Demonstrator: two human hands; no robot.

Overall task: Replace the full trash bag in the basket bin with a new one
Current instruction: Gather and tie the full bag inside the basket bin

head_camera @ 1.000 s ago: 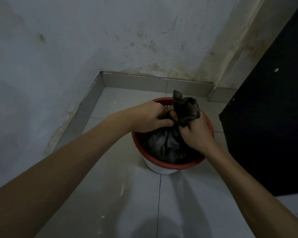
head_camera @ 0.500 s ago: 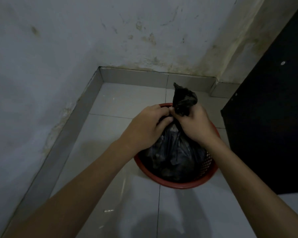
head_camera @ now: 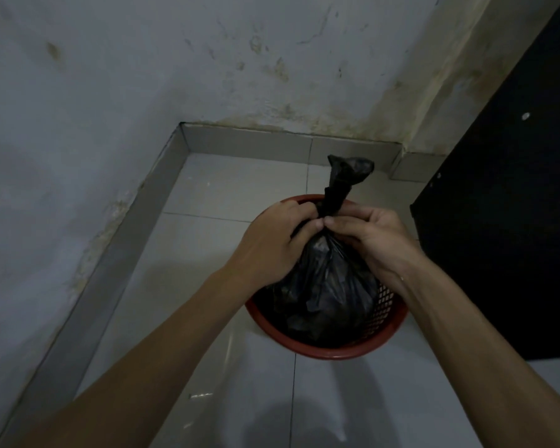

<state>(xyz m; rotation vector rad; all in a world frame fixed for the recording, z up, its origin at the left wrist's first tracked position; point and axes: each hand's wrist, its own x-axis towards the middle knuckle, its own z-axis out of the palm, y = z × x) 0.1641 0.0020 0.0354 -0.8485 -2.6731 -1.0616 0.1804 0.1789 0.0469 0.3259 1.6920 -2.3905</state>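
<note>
A full black trash bag (head_camera: 328, 286) sits inside a red basket bin (head_camera: 333, 350) with mesh walls, on the tiled floor in a room corner. The bag's top is gathered into a twisted neck that sticks up above my hands. My left hand (head_camera: 272, 244) grips the neck from the left. My right hand (head_camera: 372, 237) pinches it from the right, fingertips nearly touching the left hand's. The bag's lower part is hidden inside the bin.
A stained white wall (head_camera: 143, 76) with a grey tile skirting (head_camera: 240, 140) closes the left and far sides. A black cabinet panel (head_camera: 514, 221) stands close on the right of the bin. Light floor tiles (head_camera: 207, 195) surround the bin.
The bag's neck is twisted tighter and stands taller above my hands. My hands have shifted around it. The view tilted, so the bin sits lower in frame.
</note>
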